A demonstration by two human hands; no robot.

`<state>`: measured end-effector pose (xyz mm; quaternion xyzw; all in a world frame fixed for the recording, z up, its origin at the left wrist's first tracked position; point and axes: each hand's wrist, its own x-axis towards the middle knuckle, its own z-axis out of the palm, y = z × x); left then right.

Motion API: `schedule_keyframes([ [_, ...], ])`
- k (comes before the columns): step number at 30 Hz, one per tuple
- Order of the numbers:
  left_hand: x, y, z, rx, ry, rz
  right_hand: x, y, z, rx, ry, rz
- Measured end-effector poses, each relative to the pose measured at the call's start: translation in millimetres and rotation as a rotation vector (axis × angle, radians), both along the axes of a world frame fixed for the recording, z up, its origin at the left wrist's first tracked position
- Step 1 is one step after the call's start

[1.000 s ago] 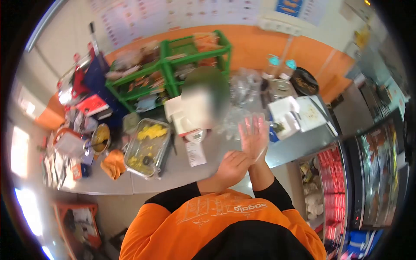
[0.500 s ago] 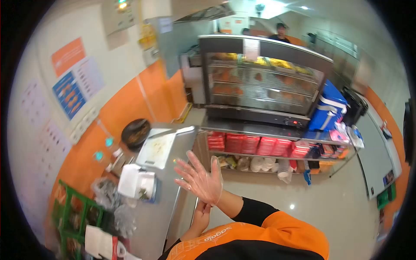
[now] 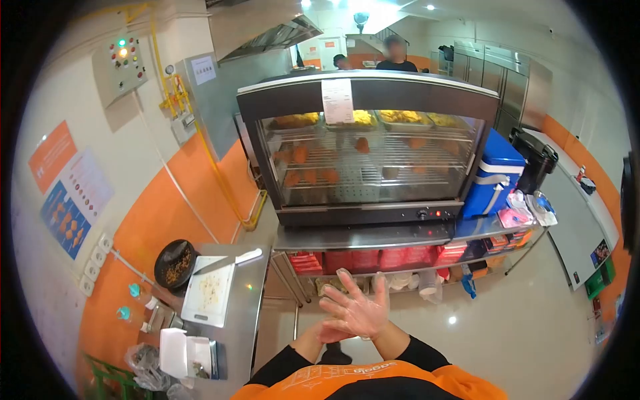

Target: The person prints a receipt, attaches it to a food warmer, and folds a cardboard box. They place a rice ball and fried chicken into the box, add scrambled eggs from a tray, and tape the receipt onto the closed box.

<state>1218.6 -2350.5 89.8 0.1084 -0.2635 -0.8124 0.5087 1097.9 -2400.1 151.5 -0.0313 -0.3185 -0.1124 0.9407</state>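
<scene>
The right hand is raised at the lower centre of the frame, palm in view and fingers spread, gripping nothing. A clear glove covers it; the splayed fingers probably help the thin film settle around each one. The left hand is at the base of the gloved palm, apparently to steady or straighten the glove; whether it pinches the film I cannot tell.

Just beyond the fingertips, red packages line a shelf under the steel top, which bears a glass-fronted cabinet with trays of yellow food along its top level, probably to keep it warm and visible.

At lower left, the bench carries a white cutting board scattered with bits. A knife lies across its far end, its handle jutting past the edge, likely for easy pickup. A dark pan sits beside the board, and an open white box stands nearer the person, lid raised, presumably for filling.
</scene>
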Motion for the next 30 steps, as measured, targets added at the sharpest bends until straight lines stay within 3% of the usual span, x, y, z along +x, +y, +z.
schedule_keyframes([
  [7, 63, -135, 5, -0.114, -0.127, -0.218, 78, -118, 9, -0.015, 0.108, -0.041],
  [11, 88, -183, 11, -0.142, -0.174, -0.291, 128, -169, 36, -0.231, 0.198, -0.071],
  [14, 97, -202, 1, -0.146, -0.17, -0.287, 163, -199, 51, -0.579, 0.413, -0.336],
  [15, 97, -204, -9, -0.136, -0.144, -0.278, 178, -213, 52, -0.719, 0.495, -0.467],
  [17, 92, -212, -60, -0.117, -0.024, -0.282, 196, -235, 84, -1.685, 0.558, -1.21],
  [18, 97, -223, -91, -0.087, 0.133, -0.41, 205, -243, 96, -2.162, 0.526, -1.599],
  [19, 107, -232, -121, -0.047, 0.03, -0.44, 218, -249, 100, -2.192, 0.468, -1.845],
  [20, 115, -233, -106, -0.007, -0.07, -0.474, 233, -259, 99, -2.246, 0.45, -1.925],
  [21, 129, -226, -91, 0.051, -0.424, -0.403, 250, -271, 94, -2.298, 0.432, -2.003],
  [22, 143, -214, -44, 0.116, -0.777, -0.325, 267, -283, 89, -2.345, 0.417, -2.084],
  [24, 177, -197, 69, -0.327, -0.934, -0.367, 291, -299, 84, -2.37, 0.279, -2.231],
  [26, 201, -189, 146, -0.467, -0.887, -0.147, 300, -310, 87, -2.465, 0.146, -2.315],
  [27, 201, -188, 177, -0.446, -0.919, 0.172, 293, -307, 100, -2.66, 0.167, -2.28],
  [28, 200, -191, 206, -0.422, -0.937, 0.493, 304, -316, 86, -2.972, 0.2, -2.511],
  [29, 197, -206, 241, -0.648, -1.186, 0.821, 325, -329, 59, -3.291, 0.241, -2.736],
  [30, 192, -225, 273, -0.878, -1.42, 1.155, 332, -332, 53, -3.349, 0.289, -2.8],
])
